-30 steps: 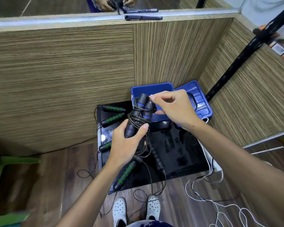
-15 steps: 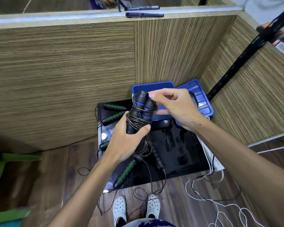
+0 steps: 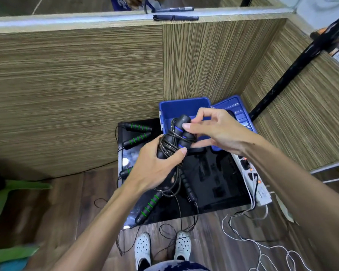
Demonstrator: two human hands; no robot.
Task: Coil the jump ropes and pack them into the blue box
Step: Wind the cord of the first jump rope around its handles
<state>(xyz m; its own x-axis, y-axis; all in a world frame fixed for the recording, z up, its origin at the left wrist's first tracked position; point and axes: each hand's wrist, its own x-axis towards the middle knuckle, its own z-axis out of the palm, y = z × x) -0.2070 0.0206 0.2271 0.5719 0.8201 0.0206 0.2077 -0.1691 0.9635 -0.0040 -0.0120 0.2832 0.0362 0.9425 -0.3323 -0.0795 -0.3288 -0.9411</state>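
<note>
We see wooden panels (image 3: 76,94) walling in a corner, and at their foot a glossy black table (image 3: 219,184) on a wood floor (image 3: 53,208). At the table's far edge, against the panels, sits the blue box (image 3: 184,107), open, with its lid (image 3: 237,112) tilted just beside it on the right. A black pole (image 3: 294,65) slants up along the right panel, and a white power strip (image 3: 252,178) lies along the table's right edge with white wires (image 3: 252,243) trailing onto the floor. Our left hand (image 3: 155,167) grips the lower part of a coiled rope (image 3: 174,141), fingers wrapped round the paired black handles with the thumb pressed over the wound cord; the bundle is held above the table, just in front of the box. Our right hand (image 3: 213,130) pinches the upper end of the bundle, forefinger tip on a handle with a blue band and thumb beneath, the other fingers arched loosely above. Loose cord hangs from the bundle down toward the floor. Green-ringed handles (image 3: 138,127) lie on the table's left side, another green-ringed handle (image 3: 149,206) points off the near edge, and a plain black handle (image 3: 188,188) lies beside it. White shoes (image 3: 143,243) stand below. A pen (image 3: 175,17) rests on top of the panel ledge.
</note>
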